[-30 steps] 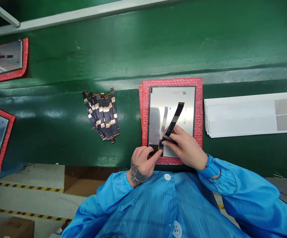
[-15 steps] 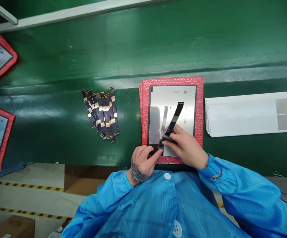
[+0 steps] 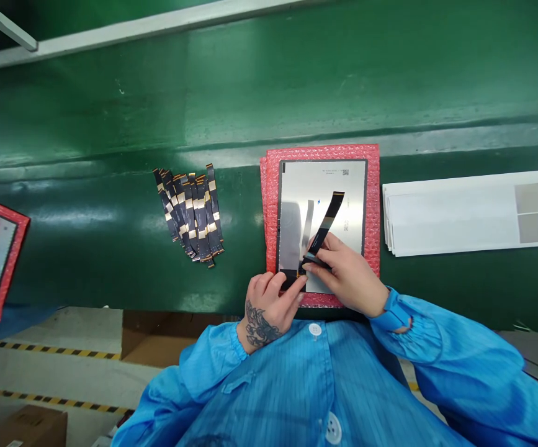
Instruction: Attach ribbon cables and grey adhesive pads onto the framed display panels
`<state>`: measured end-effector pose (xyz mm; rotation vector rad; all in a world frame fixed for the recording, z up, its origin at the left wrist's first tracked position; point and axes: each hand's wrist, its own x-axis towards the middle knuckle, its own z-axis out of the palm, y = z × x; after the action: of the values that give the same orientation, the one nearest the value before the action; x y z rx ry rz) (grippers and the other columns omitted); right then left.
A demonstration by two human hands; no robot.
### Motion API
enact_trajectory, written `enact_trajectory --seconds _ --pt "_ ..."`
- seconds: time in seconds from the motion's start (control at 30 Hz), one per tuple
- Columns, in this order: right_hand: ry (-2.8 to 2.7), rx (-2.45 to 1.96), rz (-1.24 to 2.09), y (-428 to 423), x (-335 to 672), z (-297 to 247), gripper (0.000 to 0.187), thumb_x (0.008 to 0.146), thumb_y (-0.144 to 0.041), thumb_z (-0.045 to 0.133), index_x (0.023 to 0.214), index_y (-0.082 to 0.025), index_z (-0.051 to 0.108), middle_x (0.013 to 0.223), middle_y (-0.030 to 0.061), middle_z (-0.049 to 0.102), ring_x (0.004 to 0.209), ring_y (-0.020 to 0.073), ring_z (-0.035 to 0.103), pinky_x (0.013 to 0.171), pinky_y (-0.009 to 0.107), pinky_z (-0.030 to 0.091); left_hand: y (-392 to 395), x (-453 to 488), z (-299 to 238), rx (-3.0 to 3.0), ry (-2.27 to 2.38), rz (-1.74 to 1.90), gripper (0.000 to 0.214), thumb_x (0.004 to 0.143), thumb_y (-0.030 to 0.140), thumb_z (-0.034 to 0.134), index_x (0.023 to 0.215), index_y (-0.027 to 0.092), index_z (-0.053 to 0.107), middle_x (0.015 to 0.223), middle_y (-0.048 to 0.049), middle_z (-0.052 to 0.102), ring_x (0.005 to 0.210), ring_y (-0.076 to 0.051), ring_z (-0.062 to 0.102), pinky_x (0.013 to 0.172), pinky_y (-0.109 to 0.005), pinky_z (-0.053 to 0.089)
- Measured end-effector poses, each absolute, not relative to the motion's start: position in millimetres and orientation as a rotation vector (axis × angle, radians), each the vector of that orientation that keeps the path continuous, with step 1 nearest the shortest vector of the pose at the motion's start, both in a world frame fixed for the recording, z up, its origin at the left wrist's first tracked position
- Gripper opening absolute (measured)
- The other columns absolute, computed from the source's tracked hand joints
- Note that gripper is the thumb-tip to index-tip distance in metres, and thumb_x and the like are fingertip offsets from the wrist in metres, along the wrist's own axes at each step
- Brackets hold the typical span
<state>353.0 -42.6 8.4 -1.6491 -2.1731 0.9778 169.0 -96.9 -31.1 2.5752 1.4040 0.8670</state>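
Over one panel [image 3: 322,186]: right hand [image 3: 350,273] pinching one ribbon cable [image 3: 328,222] (left hand [image 3: 269,307]: grip unclear).

the flat silver panel on red bubble wrap, upper left, is gone; the bare left hand [image 3: 267,310] has shifted slightly.

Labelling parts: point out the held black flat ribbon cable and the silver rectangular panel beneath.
Held black flat ribbon cable [image 3: 326,226], head view: strip's middle.
Silver rectangular panel [image 3: 318,183], head view: bare upper part.
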Motion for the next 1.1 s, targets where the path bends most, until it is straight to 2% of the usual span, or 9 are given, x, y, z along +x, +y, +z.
enact_trajectory --seconds 0.1,0.23,0.4,0.53,0.67,0.73,0.83,0.97,1.1 --pt "-2.191 -1.838 0.781 -45 357 12 0.015 0.094 -0.030 0.057 0.087 -0.018 0.061 0.108 0.0127 0.061 0.083 0.0245 0.065 0.059 0.033 0.052 -97 164 -29 2.486 1.402 0.897 0.028 0.096 0.026 0.053 0.114 0.021 0.074 0.094 -0.0082 0.062 0.089 -0.020 0.058 0.078 -0.032 0.049" --pt "-1.913 -2.060 0.419 -63 387 7 0.042 0.096 -0.058 0.045 0.091 -0.019 0.061 0.104 0.0135 0.064 0.080 0.0268 0.066 0.053 0.034 0.047 -99 148 -25 2.195 1.496 0.989 0.028 0.098 0.022 0.051 0.116 0.018 0.071 0.100 -0.0086 0.063 0.090 -0.017 0.062 0.079 -0.029 0.054" --pt "-1.591 -2.133 0.642 -98 423 -6 0.053 0.089 -0.071 0.044 0.098 -0.023 0.065 0.084 0.0071 0.071 0.072 0.0247 0.066 0.059 0.036 0.051 -87 141 -19 1.665 1.647 0.791 0.025 0.091 0.029 0.062 0.112 0.016 0.066 0.078 -0.0012 0.066 0.060 -0.011 0.058 0.057 -0.023 0.051" --pt "-1.468 -2.117 0.771 -103 426 -8 0.056 0.082 -0.075 0.048 0.093 -0.023 0.065 0.079 0.0070 0.072 0.065 0.0244 0.065 0.055 0.036 0.051 -71 149 -13 1.549 1.619 0.685 0.013 0.084 0.030 0.064 0.078 0.020 0.061 0.061 0.0037 0.058 0.052 -0.011 0.052 0.050 -0.023 0.043" --pt "-1.544 -2.005 0.858 -96 423 -1 0.050 0.084 -0.071 0.045 0.074 -0.025 0.061 0.064 0.0039 0.068 0.055 0.0222 0.061 0.051 0.034 0.047 -65 155 1 1.571 1.590 0.758 0.026 0.083 0.032 0.060 0.062 0.019 0.053 0.068 0.0011 0.056 0.059 -0.012 0.051 0.055 -0.025 0.042" --pt "-1.570 -1.938 0.839 -95 421 5 0.045 0.087 -0.065 0.046 0.071 -0.025 0.060 0.061 0.0023 0.066 0.052 0.0198 0.058 0.050 0.032 0.046 -67 157 9 1.431 1.542 0.850 0.028 0.082 0.035 0.061 0.061 0.018 0.051 0.079 -0.0018 0.061 0.067 -0.013 0.056 0.060 -0.025 0.046" --pt "-1.570 -1.768 0.943 -95 411 12 0.039 0.091 -0.055 0.051 0.069 -0.024 0.058 0.060 0.0006 0.063 0.051 0.0169 0.057 0.050 0.029 0.047 -64 156 18 1.009 1.467 0.927 0.031 0.077 0.041 0.069 0.067 0.019 0.050 0.072 -0.0004 0.062 0.065 -0.013 0.059 0.060 -0.025 0.047" --pt "-1.601 -1.333 1.275 -88 394 20 0.026 0.093 -0.045 0.057 0.084 -0.022 0.069 0.072 0.0021 0.069 0.059 0.0168 0.063 0.053 0.028 0.053 -25 143 31 0.710 1.482 0.979 0.054 0.051 0.037 0.090 0.092 0.018 0.062 0.075 0.0000 0.069 0.065 -0.015 0.064 0.063 -0.027 0.053" --pt "-1.591 -1.185 1.178 -74 400 28 0.019 0.092 -0.036 0.061 0.099 -0.025 0.075 0.092 0.0064 0.071 0.081 0.0216 0.071 0.064 0.030 0.060 69 122 56 0.868 1.613 0.983 0.047 0.042 0.028 0.093 0.080 0.014 0.067 0.073 -0.0021 0.070 0.063 -0.015 0.063 0.060 -0.027 0.051"
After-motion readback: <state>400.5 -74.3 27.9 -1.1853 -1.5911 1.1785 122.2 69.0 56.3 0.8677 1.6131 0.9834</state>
